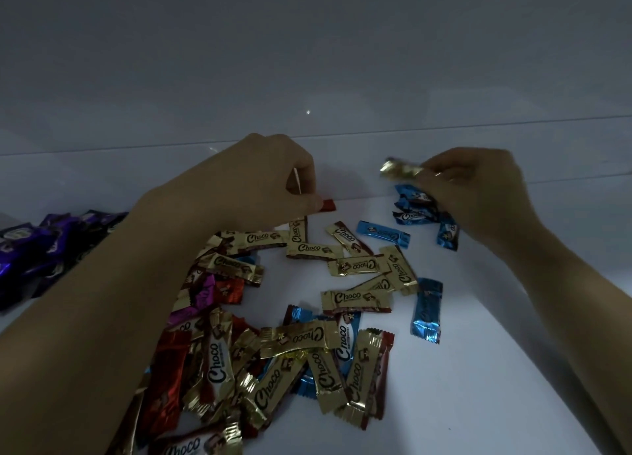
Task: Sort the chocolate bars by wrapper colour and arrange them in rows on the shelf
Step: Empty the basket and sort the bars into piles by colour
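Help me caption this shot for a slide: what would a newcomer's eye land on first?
The glittering heap of mixed Choco bars, mostly gold, sprawls across the white shelf at lower centre. Above it the left hand pinches a red bar, while the right hand holds a gold bar over a blue cluster. Purple bars sit grouped at far left.

The left hand (pixel 270 181) pinches the end of a red bar (pixel 328 205). The right hand (pixel 478 188) holds a gold bar (pixel 400 170) above some blue bars (pixel 415 208). A pile of mixed bars (pixel 307 345) lies on the white shelf (pixel 506 352), with purple bars (pixel 41 242) at the left
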Demonstrator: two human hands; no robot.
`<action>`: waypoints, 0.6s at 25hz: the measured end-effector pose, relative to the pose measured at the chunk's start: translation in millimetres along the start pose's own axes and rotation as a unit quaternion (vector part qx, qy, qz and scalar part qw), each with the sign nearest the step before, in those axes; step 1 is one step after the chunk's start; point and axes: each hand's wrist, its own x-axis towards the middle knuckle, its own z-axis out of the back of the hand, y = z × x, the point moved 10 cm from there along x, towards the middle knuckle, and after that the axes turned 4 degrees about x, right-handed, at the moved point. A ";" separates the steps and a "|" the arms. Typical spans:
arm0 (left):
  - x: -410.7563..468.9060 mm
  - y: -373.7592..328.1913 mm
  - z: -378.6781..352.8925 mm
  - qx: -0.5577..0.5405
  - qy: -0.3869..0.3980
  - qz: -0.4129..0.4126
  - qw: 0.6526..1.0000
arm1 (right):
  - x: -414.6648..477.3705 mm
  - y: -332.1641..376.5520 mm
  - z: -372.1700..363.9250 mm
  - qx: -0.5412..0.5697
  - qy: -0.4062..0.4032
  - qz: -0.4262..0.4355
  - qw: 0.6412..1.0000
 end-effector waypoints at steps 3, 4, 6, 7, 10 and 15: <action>0.4 1.6 -0.9 0.000 0.004 0.005 1.000 | -30.9 27.8 -65.2 -0.013 0.202 0.082 0.976; 1.1 1.3 -1.6 -0.001 0.005 0.005 1.000 | -41.1 30.3 -78.8 -0.007 0.242 0.086 0.966; 1.1 0.9 -2.9 -0.004 0.008 0.005 1.000 | -51.6 28.4 -91.7 0.007 0.274 0.079 0.958; 1.4 1.2 -3.3 -0.006 0.009 0.006 1.000 | -53.4 27.6 -93.9 0.008 0.278 0.079 0.957; 1.8 0.7 -8.0 -0.007 0.018 0.005 1.000 | -51.6 28.1 -91.5 0.009 0.279 0.088 0.956; -2.7 -22.8 -43.0 0.026 0.095 -0.080 0.992 | -21.8 9.1 -54.4 -0.126 0.132 0.086 0.980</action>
